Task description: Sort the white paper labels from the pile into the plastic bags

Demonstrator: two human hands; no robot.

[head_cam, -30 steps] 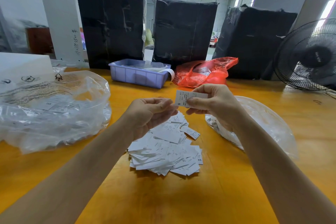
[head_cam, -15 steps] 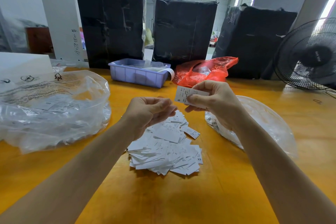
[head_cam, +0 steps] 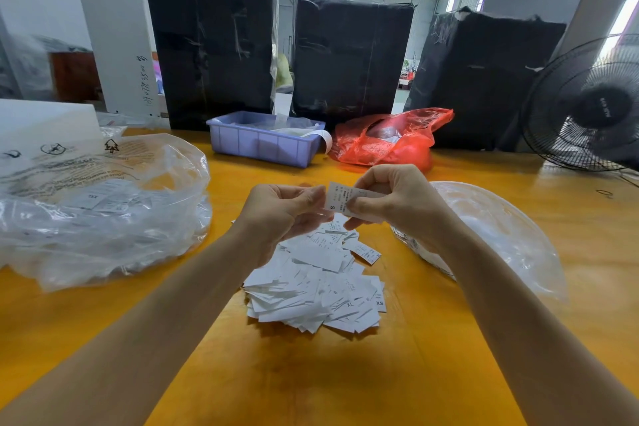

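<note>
The right hand [head_cam: 397, 207] pinches a white label [head_cam: 340, 199] marked S between thumb and forefinger, held above the pile [head_cam: 318, 290] on the yellow table [head_cam: 345, 384]. The left hand [head_cam: 280, 214] hangs just beside it, fingers curled; whether it holds anything I cannot tell. One clear bag [head_cam: 103, 204] lies left, another [head_cam: 494, 235] right. A misread size could put the label in the wrong bag, and the fan [head_cam: 587, 107] might scatter loose paper.

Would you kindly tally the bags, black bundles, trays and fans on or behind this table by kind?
Clear plastic bags: 2
Red plastic bag: 1
Black wrapped bundles: 3
Lilac plastic tray: 1
Black fan: 1
Total: 8
</note>
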